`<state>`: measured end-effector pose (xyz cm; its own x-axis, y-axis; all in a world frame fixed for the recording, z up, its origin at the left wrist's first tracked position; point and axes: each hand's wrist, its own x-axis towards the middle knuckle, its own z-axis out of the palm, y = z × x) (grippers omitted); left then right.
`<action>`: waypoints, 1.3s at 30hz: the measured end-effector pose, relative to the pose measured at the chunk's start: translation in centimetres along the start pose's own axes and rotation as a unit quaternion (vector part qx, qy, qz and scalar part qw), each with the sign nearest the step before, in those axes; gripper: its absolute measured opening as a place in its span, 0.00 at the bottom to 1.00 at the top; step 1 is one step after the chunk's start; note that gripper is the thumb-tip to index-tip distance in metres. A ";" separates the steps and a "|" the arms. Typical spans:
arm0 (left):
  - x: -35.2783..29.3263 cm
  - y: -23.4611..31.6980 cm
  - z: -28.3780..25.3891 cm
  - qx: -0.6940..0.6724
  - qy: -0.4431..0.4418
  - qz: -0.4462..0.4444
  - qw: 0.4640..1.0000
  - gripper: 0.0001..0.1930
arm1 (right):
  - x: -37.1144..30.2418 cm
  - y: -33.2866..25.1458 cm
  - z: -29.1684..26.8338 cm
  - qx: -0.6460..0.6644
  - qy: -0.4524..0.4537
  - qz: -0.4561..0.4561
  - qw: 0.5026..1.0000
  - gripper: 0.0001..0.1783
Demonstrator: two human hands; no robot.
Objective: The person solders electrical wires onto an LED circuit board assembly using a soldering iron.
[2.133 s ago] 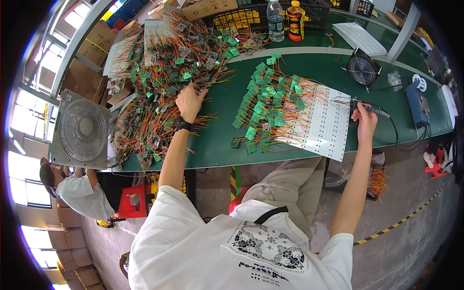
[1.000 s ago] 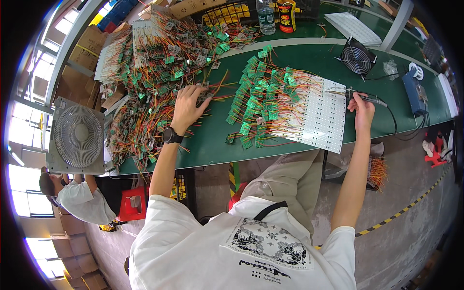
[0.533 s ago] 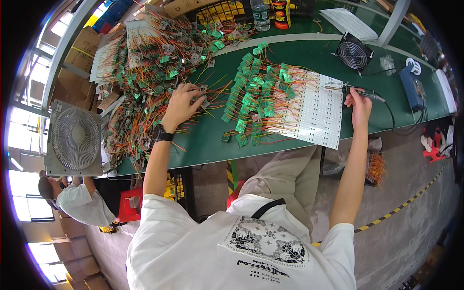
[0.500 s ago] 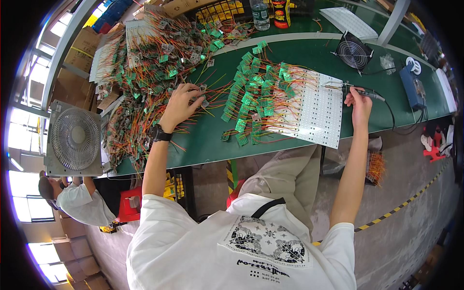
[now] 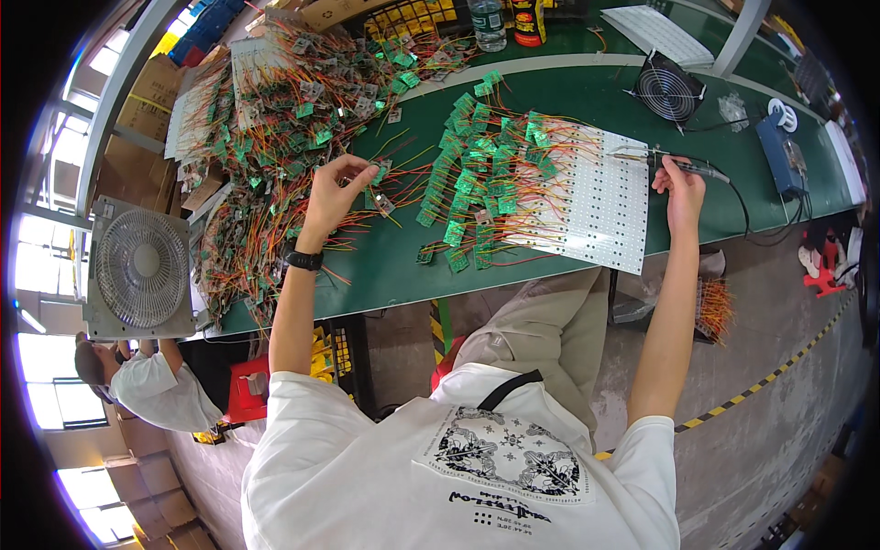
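Note:
My left hand (image 5: 337, 191), with a black watch at the wrist, is closed in a pinch at the right side of the heap. Its thumb and forefinger hold a small circuit board (image 5: 380, 172) with red and yellow wires. Another wired board (image 5: 382, 203) lies just below those fingertips. My right hand (image 5: 681, 188) grips a soldering iron (image 5: 698, 168), its tip pointing left over a white perforated panel (image 5: 610, 206). Rows of green circuit boards (image 5: 466, 181) lie along the panel's left side, their wires running onto it.
A big heap of wired boards (image 5: 275, 128) covers the left of the green table (image 5: 403, 266). At the back stand a water bottle (image 5: 487, 26), a dark can (image 5: 529, 23) and a small black fan (image 5: 668, 90). The blue soldering station (image 5: 781, 160) sits right. A person (image 5: 160, 385) is at lower left.
My left hand has drawn its spread fingers together into a pinch on a small circuit board. My right hand stays nearly in place with the soldering iron.

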<state>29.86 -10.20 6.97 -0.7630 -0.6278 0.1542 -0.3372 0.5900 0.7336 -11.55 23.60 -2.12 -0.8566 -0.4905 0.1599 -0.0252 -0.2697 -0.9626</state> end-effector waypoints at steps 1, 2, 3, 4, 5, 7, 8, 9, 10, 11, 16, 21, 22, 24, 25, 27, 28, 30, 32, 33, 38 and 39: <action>0.0 0.0 0.1 -0.009 0.005 -0.013 1.000 0.08 | 0.0 0.0 0.1 -0.002 0.003 0.001 1.000 0.10; -0.2 0.1 0.1 -0.009 0.006 -0.014 1.000 0.08 | 0.1 0.0 0.2 -0.002 0.002 0.001 1.000 0.10; -0.5 0.7 0.0 0.046 -0.059 0.044 0.996 0.08 | 0.0 0.0 0.1 0.000 -0.001 0.002 1.000 0.09; -0.8 1.0 -0.1 0.099 -0.124 0.100 0.982 0.08 | 0.0 0.1 0.0 0.001 -0.003 0.003 1.000 0.09; -0.4 0.1 -0.4 0.108 -0.218 0.136 0.960 0.10 | 0.0 0.1 0.0 0.000 -0.004 0.004 1.000 0.09; -1.2 0.6 0.1 0.160 -0.147 0.192 0.957 0.11 | 0.1 0.0 0.0 -0.003 -0.006 0.006 1.000 0.09; -1.7 1.0 0.5 0.210 -0.075 0.247 0.943 0.11 | 0.1 0.0 0.0 -0.004 -0.007 0.008 1.000 0.09; -2.0 2.1 0.7 0.182 -0.017 0.213 0.960 0.12 | 0.0 0.0 0.0 -0.002 -0.002 0.006 1.000 0.09; -2.4 2.0 0.7 0.182 -0.017 0.212 0.960 0.12 | -0.1 0.0 0.1 0.000 0.003 0.004 1.000 0.09; -2.9 1.7 0.8 0.124 0.067 0.156 0.978 0.11 | 0.0 -0.1 0.2 0.000 0.002 0.005 1.000 0.09; -7.1 2.1 2.1 0.146 0.113 -0.210 0.960 0.09 | 0.1 0.0 -0.1 -0.002 -0.011 0.003 1.000 0.09; -8.8 -0.3 5.4 0.067 0.099 -0.118 0.986 0.11 | -0.1 -0.2 0.3 0.002 0.000 0.007 1.000 0.09; -8.8 -0.5 5.7 0.070 0.118 -0.024 0.990 0.12 | -0.1 -0.2 0.3 0.006 0.001 0.006 1.000 0.09; -8.7 -0.7 5.9 0.081 0.107 -0.022 0.991 0.12 | -0.1 -0.2 0.3 0.009 0.001 0.007 1.000 0.09; -8.5 -0.7 6.0 -0.009 0.100 -0.043 0.994 0.12 | -0.1 -0.3 0.2 0.012 0.002 0.007 1.000 0.09; -8.4 -0.4 6.0 -0.100 0.091 -0.064 0.989 0.11 | 0.0 -0.2 0.3 0.014 0.003 0.006 1.000 0.09; -8.5 0.1 5.9 -0.161 0.080 -0.097 0.979 0.11 | -0.1 -0.2 0.3 0.017 0.003 0.005 1.000 0.09; -8.5 0.2 5.9 -0.222 0.069 -0.130 0.964 0.10 | -0.1 -0.2 0.3 0.018 0.003 0.005 1.000 0.09; -8.5 -0.3 5.8 -0.264 0.061 -0.146 0.951 0.11 | -0.1 -0.2 0.3 0.019 0.002 0.004 1.000 0.09; -8.5 -0.2 5.7 -0.264 0.061 -0.148 0.951 0.11 | 0.0 -0.2 0.2 0.018 0.004 0.004 1.000 0.09; -8.7 -0.3 5.5 -0.316 0.031 -0.158 0.935 0.12 | 0.1 -0.1 0.2 0.013 0.006 0.004 1.000 0.09; -8.8 -0.4 5.4 -0.316 0.031 -0.159 0.935 0.12 | 0.1 -0.1 0.2 0.013 0.005 0.003 1.000 0.09</action>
<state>33.68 -2.19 1.72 -0.6390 -0.7606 -0.1142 -0.1326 -0.0374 0.9905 -11.51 23.42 -1.98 -0.8620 -0.4837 0.1517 -0.0066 -0.2885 -0.9575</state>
